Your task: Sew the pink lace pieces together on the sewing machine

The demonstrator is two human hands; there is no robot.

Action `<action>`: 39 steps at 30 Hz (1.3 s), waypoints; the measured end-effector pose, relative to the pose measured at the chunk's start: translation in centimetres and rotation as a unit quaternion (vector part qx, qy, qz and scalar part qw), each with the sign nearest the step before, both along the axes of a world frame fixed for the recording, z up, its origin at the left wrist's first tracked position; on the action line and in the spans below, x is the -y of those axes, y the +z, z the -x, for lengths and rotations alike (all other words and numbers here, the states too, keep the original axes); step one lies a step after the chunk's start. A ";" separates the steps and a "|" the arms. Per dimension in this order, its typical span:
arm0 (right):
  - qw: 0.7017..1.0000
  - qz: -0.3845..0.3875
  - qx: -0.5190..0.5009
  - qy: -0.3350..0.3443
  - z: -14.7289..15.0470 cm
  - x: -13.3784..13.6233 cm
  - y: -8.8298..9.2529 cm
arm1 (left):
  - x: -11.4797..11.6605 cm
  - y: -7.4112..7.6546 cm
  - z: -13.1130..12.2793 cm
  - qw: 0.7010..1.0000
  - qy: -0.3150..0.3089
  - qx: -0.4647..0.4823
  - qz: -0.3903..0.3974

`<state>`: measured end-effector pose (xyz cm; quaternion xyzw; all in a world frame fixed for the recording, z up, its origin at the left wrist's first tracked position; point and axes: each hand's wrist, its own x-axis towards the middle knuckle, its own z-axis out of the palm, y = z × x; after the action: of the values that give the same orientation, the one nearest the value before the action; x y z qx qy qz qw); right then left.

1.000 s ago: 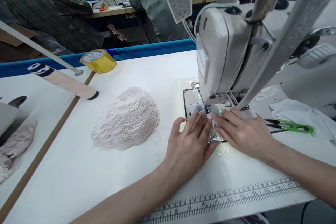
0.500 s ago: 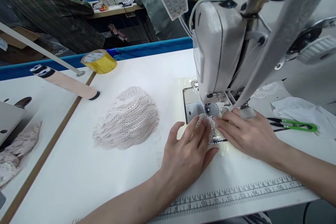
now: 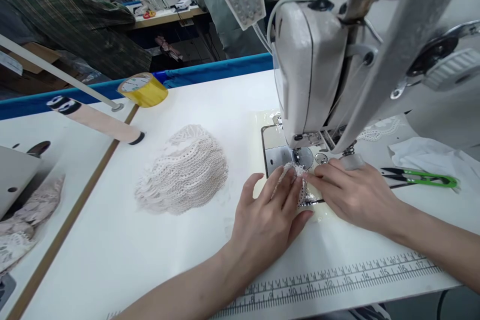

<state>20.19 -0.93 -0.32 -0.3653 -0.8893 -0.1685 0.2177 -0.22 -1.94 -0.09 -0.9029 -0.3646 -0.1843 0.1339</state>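
A small piece of white lace trim [image 3: 301, 194] lies on the metal needle plate [image 3: 275, 155], under the needle area of the sewing machine [image 3: 311, 70]. My left hand [image 3: 268, 210] rests over it, fingers stretched and spread, the fingertips pressing on the lace. From the other side, my right hand [image 3: 354, 195] reaches the lace edge with its forefinger. Its other fingers are bent in and the thumb is hidden beneath; it seems to pinch the lace. A pale ring-like band [image 3: 352, 162] sits on a right-hand finger.
A heap of lace pieces [image 3: 183, 170] lies left of my hands. Yellow tape [image 3: 143, 90] and a pinkish roll [image 3: 97, 120] are behind it. Green thread snips [image 3: 423, 178] and white cloth [image 3: 431, 152] lie at right. A ruler strip [image 3: 322, 282] runs along the front edge. Two people sit beyond.
My right hand's fingers have drawn in from lying flatter to more bent, with the forefinger at the lace. My left hand has hardly moved. The view has shifted slightly.
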 end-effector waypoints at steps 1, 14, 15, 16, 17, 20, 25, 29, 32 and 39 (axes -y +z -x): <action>1.000 -0.002 0.000 -0.004 0.0 0.0 0.0 | 0.0 0.0 0.0 1.000 -0.001 -0.001 0.001; 0.994 0.070 -0.044 -0.075 -0.1 -0.2 0.0 | -0.1 -0.2 0.0 1.000 -0.007 0.000 -0.006; 0.991 0.090 -0.055 -0.086 -0.1 -0.2 -0.1 | -0.1 -0.3 0.0 1.000 -0.008 0.000 -0.007; 0.987 0.108 -0.067 -0.095 -0.1 -0.3 -0.1 | -0.1 -0.3 0.0 1.000 -0.008 0.000 -0.007; 0.984 0.124 -0.078 -0.103 -0.1 -0.3 -0.2 | -0.1 -0.3 0.0 1.000 -0.009 0.000 -0.008; 0.975 0.159 -0.099 -0.117 0.2 -0.6 -0.3 | -0.2 -0.4 0.0 1.000 -0.011 0.002 -0.010; 0.959 0.227 -0.135 -0.104 1.0 -0.9 -0.3 | -0.2 -0.4 -0.1 1.000 -0.012 0.000 -0.014; 0.961 0.216 -0.161 -0.057 1.1 -0.7 -0.3 | -0.2 -0.4 -0.2 1.000 -0.014 -0.001 -0.016; 0.967 0.195 -0.161 -0.040 1.0 -0.6 -0.4 | -0.2 -0.4 -0.2 1.000 -0.013 0.001 -0.011; 0.968 0.176 -0.176 -0.019 0.9 -0.3 -0.5 | -0.1 -0.3 -0.2 1.000 -0.010 0.004 -0.003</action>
<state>19.25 -0.62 -0.81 -0.4385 -0.8455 0.0530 0.2999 -0.05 -1.79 -0.40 -0.9053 -0.3553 -0.1905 0.1337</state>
